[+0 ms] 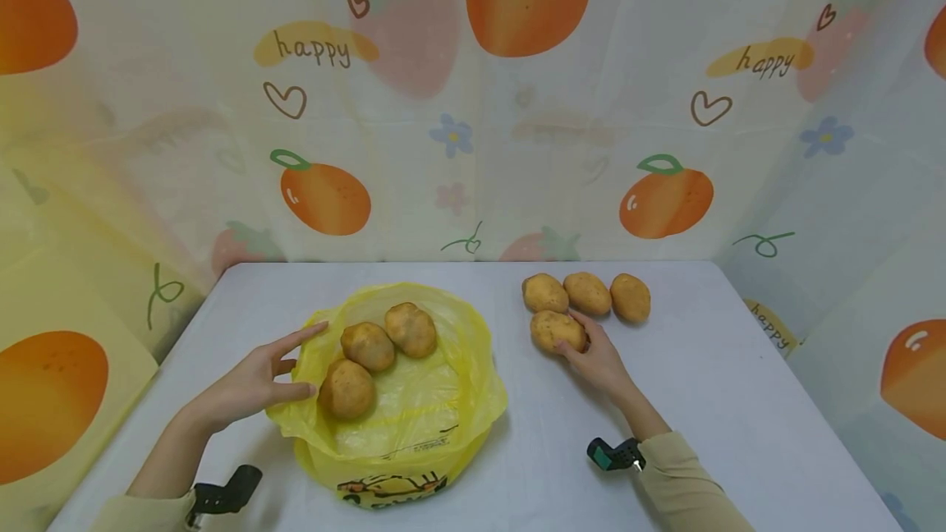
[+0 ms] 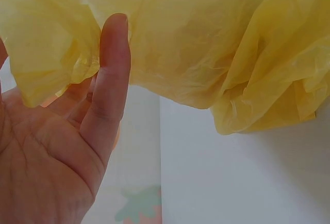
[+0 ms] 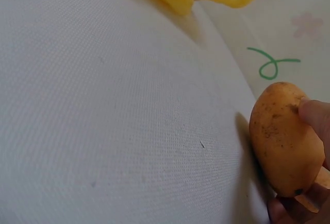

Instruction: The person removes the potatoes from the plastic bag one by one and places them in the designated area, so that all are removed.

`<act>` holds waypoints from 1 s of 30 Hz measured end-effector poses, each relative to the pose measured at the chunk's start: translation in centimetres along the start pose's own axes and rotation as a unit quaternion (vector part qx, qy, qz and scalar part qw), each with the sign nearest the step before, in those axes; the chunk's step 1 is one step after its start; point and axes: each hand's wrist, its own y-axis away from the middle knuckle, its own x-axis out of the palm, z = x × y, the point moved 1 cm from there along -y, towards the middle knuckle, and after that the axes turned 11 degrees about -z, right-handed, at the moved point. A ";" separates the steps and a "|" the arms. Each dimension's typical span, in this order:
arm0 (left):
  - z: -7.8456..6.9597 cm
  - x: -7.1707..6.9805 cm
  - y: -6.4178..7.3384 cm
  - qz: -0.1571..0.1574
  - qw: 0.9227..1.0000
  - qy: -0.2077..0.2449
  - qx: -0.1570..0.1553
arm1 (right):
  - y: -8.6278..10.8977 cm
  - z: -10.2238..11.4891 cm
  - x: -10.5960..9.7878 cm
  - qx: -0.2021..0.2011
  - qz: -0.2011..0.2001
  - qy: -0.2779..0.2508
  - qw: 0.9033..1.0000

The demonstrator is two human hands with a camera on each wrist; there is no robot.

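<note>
A yellow plastic bag (image 1: 414, 433) stands with its mouth wide on the white table, and three potatoes (image 1: 349, 389) lie inside at its left and back. At the bag's left rim, my left hand (image 1: 247, 380) touches the plastic with spread, fairly straight fingers; the left wrist view shows the thin yellow film (image 2: 175, 54) against them. Over on the right, my right hand (image 1: 600, 360) grips a potato (image 1: 556, 332) between thumb and fingers. The right wrist view shows this potato (image 3: 283, 136) close to the tabletop, with part of the hand cut off.
Behind the gripped potato, three more potatoes (image 1: 588, 294) sit in a row near the table's back edge. A fruit-patterned curtain (image 1: 473, 121) hangs behind and beside the white table (image 1: 724, 401). Each wrist wears a small black camera (image 1: 615, 454).
</note>
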 end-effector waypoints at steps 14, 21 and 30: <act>-0.1 0.0 -0.1 0.001 1.000 -0.005 0.009 | 0.1 0.1 0.0 -0.007 0.006 -0.011 1.000; -0.2 0.0 -0.1 0.004 1.000 -0.002 0.007 | 0.1 0.2 -0.1 0.004 0.006 -0.007 1.000; -0.3 0.1 -0.1 0.006 1.000 0.001 0.000 | 0.1 0.3 -0.1 -0.002 0.009 -0.008 1.000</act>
